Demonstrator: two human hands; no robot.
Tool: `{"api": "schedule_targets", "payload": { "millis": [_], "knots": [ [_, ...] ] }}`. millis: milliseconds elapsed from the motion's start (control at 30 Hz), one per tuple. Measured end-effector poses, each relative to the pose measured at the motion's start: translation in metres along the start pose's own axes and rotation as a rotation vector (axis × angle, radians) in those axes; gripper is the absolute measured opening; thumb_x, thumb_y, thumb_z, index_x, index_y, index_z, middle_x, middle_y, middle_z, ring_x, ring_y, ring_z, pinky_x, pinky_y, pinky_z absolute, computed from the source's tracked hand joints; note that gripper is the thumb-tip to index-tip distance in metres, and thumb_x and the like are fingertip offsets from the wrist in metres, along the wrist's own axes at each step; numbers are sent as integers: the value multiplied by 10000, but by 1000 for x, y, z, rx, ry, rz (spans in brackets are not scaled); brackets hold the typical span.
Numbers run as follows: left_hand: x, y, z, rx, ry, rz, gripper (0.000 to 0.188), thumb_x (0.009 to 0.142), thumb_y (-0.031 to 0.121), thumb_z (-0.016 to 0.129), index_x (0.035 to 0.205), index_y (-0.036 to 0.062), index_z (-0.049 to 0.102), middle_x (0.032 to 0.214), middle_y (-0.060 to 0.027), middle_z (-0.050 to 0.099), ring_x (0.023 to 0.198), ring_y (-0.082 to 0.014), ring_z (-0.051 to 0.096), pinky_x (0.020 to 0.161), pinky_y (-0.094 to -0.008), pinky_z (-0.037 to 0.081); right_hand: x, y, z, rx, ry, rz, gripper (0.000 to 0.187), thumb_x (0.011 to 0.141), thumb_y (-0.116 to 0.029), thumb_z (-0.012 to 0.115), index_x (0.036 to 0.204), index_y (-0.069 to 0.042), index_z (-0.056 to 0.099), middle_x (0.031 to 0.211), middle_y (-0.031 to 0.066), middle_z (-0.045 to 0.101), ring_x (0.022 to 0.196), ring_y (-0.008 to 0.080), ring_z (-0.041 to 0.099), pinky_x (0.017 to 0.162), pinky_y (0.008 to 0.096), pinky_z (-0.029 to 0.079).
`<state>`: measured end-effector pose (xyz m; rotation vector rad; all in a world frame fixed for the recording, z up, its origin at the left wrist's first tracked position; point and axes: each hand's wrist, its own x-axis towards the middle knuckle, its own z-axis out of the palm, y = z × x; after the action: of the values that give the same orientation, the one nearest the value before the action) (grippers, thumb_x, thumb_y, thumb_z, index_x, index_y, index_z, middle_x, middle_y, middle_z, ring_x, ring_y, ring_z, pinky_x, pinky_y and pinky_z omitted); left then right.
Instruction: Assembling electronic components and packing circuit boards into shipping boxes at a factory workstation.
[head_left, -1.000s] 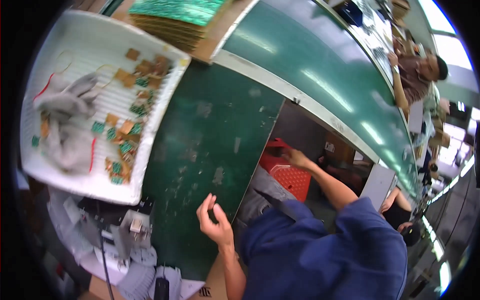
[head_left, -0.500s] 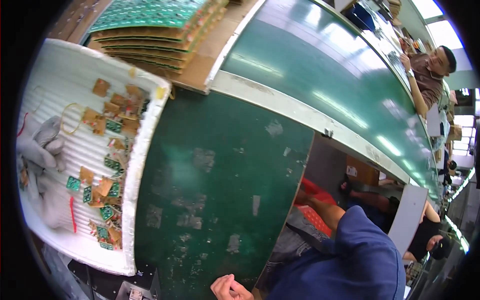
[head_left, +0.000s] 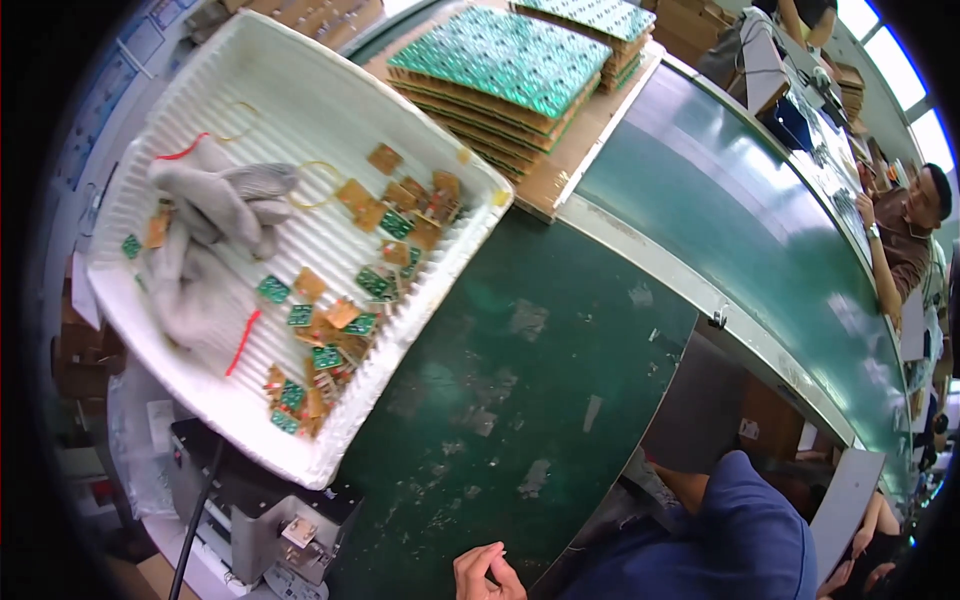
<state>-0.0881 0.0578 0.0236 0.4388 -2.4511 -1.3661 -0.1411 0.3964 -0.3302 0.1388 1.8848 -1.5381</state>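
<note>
At the lower edge my left hand (head_left: 488, 574) hovers by the near end of the dark green tabletop (head_left: 510, 390), its fingers curled together. Whatever its fingertips may pinch is too small to make out. A dark blue sleeve (head_left: 735, 525) shows my right arm lowered beside the table edge; that hand is hidden. Left of the tabletop stands a white foam box (head_left: 380, 375). Along its right side lie several small green and brown circuit board pieces (head_left: 345, 318). Grey-white work gloves (head_left: 205, 300) with red trim lie in its left part, near yellow rubber bands (head_left: 318, 185).
Stacked green circuit panels (head_left: 500, 60) rest on a brown board beyond the box. A long shiny green surface (head_left: 730, 190) with a metal rail runs along the far side. A black machine (head_left: 270, 525) stands at lower left. Another person (head_left: 900, 240) sits at far right.
My view has swung left, so the scene has slid rightward and the whole foam box now shows. My left hand remains near the tabletop's near end, fingers still curled.
</note>
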Motion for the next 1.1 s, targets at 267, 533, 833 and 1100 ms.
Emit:
{"api": "schedule_targets", "payload": {
  "millis": [267, 533, 833, 1100],
  "knots": [
    [4, 5, 2, 35, 5, 20, 152, 955, -3, 606, 1046, 18, 726, 1031, -156, 702, 835, -310, 688, 735, -352, 593, 38, -37, -9, -263, -228, 51, 307, 994, -287, 557, 1112, -47, 708, 1015, 211, 711, 854, 319, 678, 815, 459, 524],
    [11, 8, 6, 54, 47, -22, 173, 847, -58, 641, 978, 19, 724, 915, -116, 712, 831, -247, 683, 744, -327, 549, 37, -52, 1, -504, -441, 181, 312, 1006, -287, 543, 1120, -36, 691, 1029, 196, 707, 896, 321, 673, 850, 449, 519],
    [7, 17, 7, 127, 64, 38, 178, 842, -45, 656, 977, 37, 737, 929, -109, 716, 859, -272, 682, 770, -342, 544, 39, -90, -28, -866, -605, 279, 318, 1019, -287, 528, 1130, -25, 671, 1045, 180, 702, 944, 323, 668, 891, 438, 514],
    [2, 14, 4, 193, 56, 228, 142, 895, 3, 647, 1018, 12, 718, 976, -138, 707, 900, -314, 661, 816, -399, 534, -73, -191, -70, -1391, -747, -239, 356, 1055, -335, 487, 1080, -28, 663, 929, 148, 705, 861, 337, 683, 826, 420, 548]
  ]
}}
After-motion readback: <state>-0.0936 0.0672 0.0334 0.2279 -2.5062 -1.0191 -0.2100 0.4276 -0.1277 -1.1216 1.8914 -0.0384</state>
